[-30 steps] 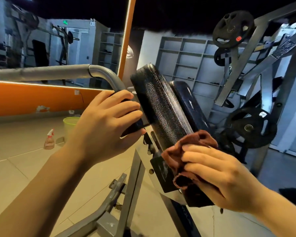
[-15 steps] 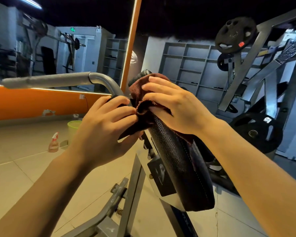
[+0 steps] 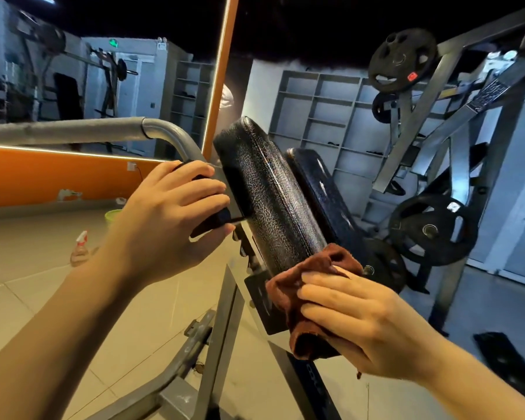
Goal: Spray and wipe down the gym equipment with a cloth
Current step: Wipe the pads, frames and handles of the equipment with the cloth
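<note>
Head view, as we log it: our left hand [image 3: 167,219] has its fingers curled round the black grip [image 3: 208,218] at the end of the grey bent handle bar [image 3: 103,127]; most of that grip is hidden under the fingers. Our right hand [image 3: 367,325] clutches the brown cloth [image 3: 303,286] against the lower end of the tilted black pad [image 3: 270,201]; the pad's bottom edge is covered by cloth and hand, and we cannot tell how much cloth lies beneath the palm. A second black pad [image 3: 322,189] stands just behind the first, partly blocked by it. On the tiled floor [image 3: 28,268] to the left, a spray bottle [image 3: 80,248] is blurred and partly cut by our left forearm; a green bucket [image 3: 113,215] beyond it shows only its rim. Weight plates [image 3: 431,230] hang on the grey frame [image 3: 455,95] to the right. Grey shelving [image 3: 325,104] lines the back wall, its contents too small to make out.
</note>
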The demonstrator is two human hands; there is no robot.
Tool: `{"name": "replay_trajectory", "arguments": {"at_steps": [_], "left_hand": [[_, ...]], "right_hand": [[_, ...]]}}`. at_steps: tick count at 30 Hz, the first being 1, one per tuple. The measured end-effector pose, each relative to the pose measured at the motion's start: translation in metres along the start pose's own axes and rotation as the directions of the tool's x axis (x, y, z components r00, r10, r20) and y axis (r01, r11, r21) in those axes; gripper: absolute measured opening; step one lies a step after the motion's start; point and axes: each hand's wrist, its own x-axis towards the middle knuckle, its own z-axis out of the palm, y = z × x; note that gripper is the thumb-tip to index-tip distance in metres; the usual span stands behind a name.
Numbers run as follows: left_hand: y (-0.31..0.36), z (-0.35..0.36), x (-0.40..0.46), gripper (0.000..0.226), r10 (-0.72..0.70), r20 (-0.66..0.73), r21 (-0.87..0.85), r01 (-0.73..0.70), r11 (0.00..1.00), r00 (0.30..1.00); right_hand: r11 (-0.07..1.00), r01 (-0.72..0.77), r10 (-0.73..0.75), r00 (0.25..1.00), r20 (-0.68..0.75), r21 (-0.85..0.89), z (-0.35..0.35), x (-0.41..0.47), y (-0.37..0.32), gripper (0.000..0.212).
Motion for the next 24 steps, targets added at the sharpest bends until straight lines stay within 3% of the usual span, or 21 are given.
{"name": "replay_trajectory", "arguments": {"at_steps": [3, 11, 18, 24], "left_hand": [[0.000, -0.001, 0.001, 0.039, -0.002, 0.022, 0.007, 0.002, 1.000, 1.000], [0.003, -0.005, 0.004, 0.035, 0.025, 0.009, -0.009, -0.025, 1.000, 1.000], [-0.001, -0.006, 0.001, 0.039, 0.044, 0.025, 0.022, -0.044, 0.999, 0.999], [0.004, -0.001, 0.001, 0.041, -0.015, -0.012, 0.006, 0.015, 1.000, 1.000]], "right_hand": [[0.997, 0.038, -0.040, 0.999, -0.031, -0.062, -0.004, 0.028, 0.019, 0.030], [0.994, -0.103, 0.095, 0.979, -0.183, -0.038, -0.016, 0.154, 0.070, 0.036], [0.989, -0.105, 0.119, 0.984, -0.135, 0.108, 0.002, 0.063, 0.028, 0.026], [0.991, -0.100, 0.112, 0.984, -0.138, 0.087, 0.021, -0.008, -0.008, 0.026]]}}
